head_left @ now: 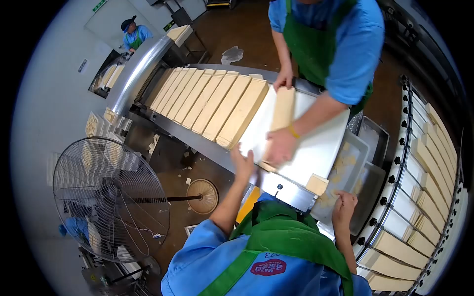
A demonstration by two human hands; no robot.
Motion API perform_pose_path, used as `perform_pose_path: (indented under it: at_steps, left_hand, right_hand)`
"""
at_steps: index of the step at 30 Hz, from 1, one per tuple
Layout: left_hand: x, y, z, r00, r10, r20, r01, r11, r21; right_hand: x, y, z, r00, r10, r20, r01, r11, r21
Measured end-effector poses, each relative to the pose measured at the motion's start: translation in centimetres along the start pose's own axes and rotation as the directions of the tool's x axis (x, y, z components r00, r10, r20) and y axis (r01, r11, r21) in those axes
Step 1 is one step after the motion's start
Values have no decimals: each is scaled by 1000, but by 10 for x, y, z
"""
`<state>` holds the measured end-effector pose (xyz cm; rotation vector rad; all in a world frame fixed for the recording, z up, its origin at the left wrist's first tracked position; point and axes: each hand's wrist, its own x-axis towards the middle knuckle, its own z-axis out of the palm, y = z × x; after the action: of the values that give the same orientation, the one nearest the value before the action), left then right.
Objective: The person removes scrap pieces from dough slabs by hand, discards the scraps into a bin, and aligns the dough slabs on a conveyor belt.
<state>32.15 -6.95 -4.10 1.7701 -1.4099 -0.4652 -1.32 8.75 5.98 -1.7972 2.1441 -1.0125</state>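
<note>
My left hand [242, 160] is at the near edge of a white conveyor belt [316, 148], fingers spread and holding nothing. Just beyond it is the near end of a long, pale, layered slab [242, 118], the closest of a row. My right hand [344, 206] is over the trays right of the belt's end, fingers curled, with nothing visible in them. A small pale offcut [317, 184] lies at the belt's corner, left of that hand. Across the belt, a co-worker's two hands hold another long slab [282, 111]; the nearer hand is blurred.
Several pale slabs [197, 96] lie side by side up the belt toward a metal machine hood [140, 74]. Grey trays [353, 163] with scraps stand to the right, beside a rack conveyor [395, 182] with more slabs. A caged fan [111, 197] stands at left.
</note>
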Motion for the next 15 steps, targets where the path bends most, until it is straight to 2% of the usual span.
perform_pose_path:
  at_steps: [1,2,4,5,7,11,13,14,15]
  left_hand:
    - [15,-23,-4,998,30,-57,-20,988,153]
    - [28,-32,-13,998,23,-58,-14,989,146]
    - [49,-46,-23,977,-210,-19,207,934,293]
    - [58,-48,-26,977,-213,-14,209,936,284]
    - [75,-48,-30,942,-324,82,281,901,331]
    - [91,-45,-30,928,-328,177,275,922,272]
    - [93,-47,-34,936,-283,207,232,942,242]
    - [94,-51,-35,944,-243,221,195,956,220]
    - [96,-55,-37,944,-236,231,188,959,214]
  right_hand:
    - [10,-15,8,999,-43,17,42,998,39]
    - [19,-29,17,999,4,50,-8,995,96]
    - [39,-53,37,997,-38,62,30,990,135]
    - [50,-65,48,995,-76,70,62,982,181]
    - [71,-91,69,990,-81,112,59,980,188]
    - [111,-111,131,962,-196,189,158,967,200]
    - [131,-119,166,953,-232,194,206,968,142]
    - [141,-118,185,935,-196,296,165,978,127]
    - [152,-118,206,938,-188,290,160,980,118]
